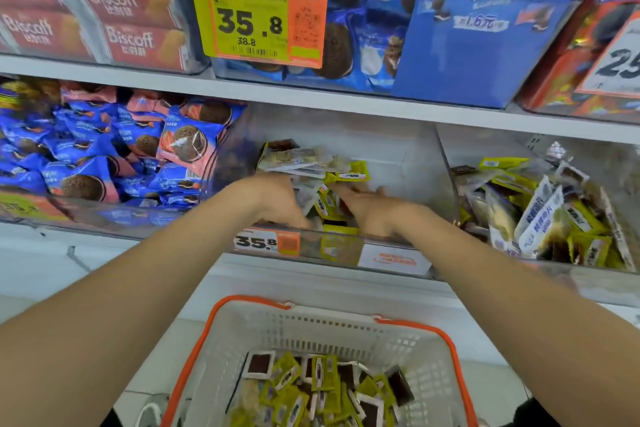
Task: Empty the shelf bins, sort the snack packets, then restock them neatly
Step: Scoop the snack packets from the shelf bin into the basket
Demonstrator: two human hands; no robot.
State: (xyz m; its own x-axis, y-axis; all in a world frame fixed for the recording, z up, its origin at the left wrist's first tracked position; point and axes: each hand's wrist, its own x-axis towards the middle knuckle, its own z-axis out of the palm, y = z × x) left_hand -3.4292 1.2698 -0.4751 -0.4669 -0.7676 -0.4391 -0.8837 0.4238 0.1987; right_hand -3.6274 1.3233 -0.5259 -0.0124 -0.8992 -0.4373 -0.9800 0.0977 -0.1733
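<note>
Left grip [281, 202] digs among the yellow packets [356, 174] in the middle bin [398, 149], hold too blurred to tell; right grip [367, 209] just beside it, fingers stretched flat.

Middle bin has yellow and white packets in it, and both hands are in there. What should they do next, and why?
Probably gather a bunch of packets between the left hand and right hand and lift it down into the basket. The middle bin is not empty yet, and the basket below already holds packets like these.
</note>
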